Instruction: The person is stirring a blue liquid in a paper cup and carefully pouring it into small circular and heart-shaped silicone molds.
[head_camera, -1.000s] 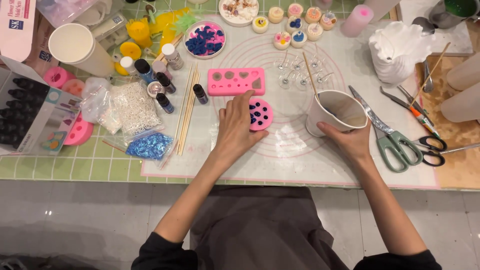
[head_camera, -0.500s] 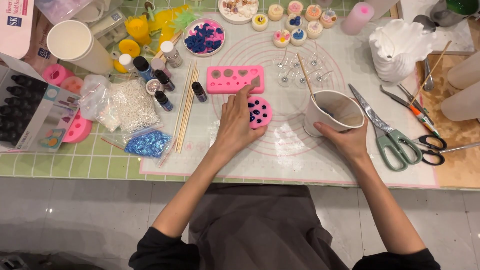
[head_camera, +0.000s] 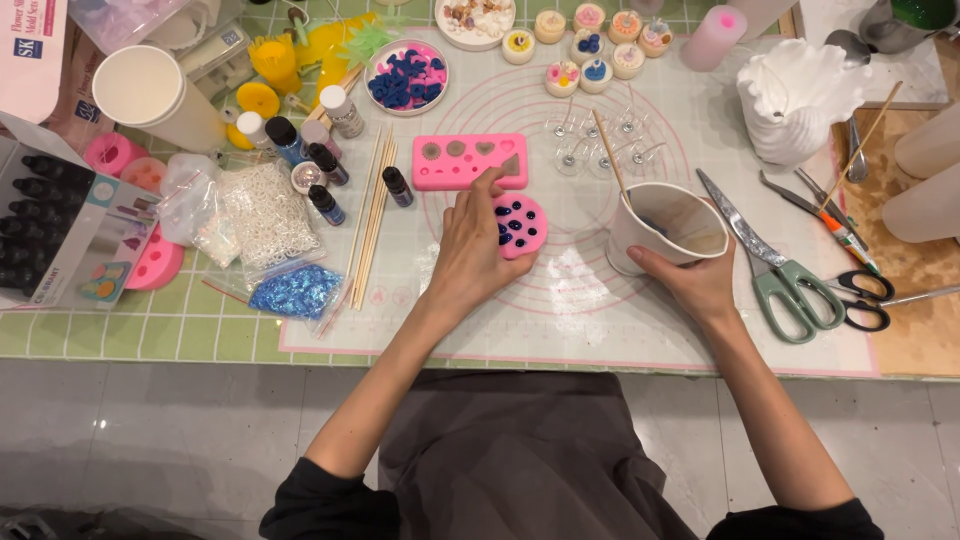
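Observation:
My left hand (head_camera: 472, 245) grips a small round pink silicone mould (head_camera: 524, 224) with several dark blue filled cavities, holding it by its left edge on the white mat (head_camera: 560, 300). My right hand (head_camera: 690, 280) wraps around the near side of a white measuring cup (head_camera: 668, 225) with a wooden stick (head_camera: 608, 155) leaning in it. The cup stands just right of the round mould. A rectangular pink mould (head_camera: 468, 160) lies just beyond my left hand's fingertips.
Wooden skewers (head_camera: 372, 215), small dye bottles (head_camera: 310, 165) and bags of white and blue bits (head_camera: 265, 215) lie at left. Green-handled scissors (head_camera: 780, 265) and black scissors (head_camera: 845, 270) lie at right. A bowl of blue pieces (head_camera: 408, 78) and small decorated candles (head_camera: 590, 45) stand at the back.
The cup has tipped back a little toward upright in my right hand. My left hand keeps its hold on the round mould.

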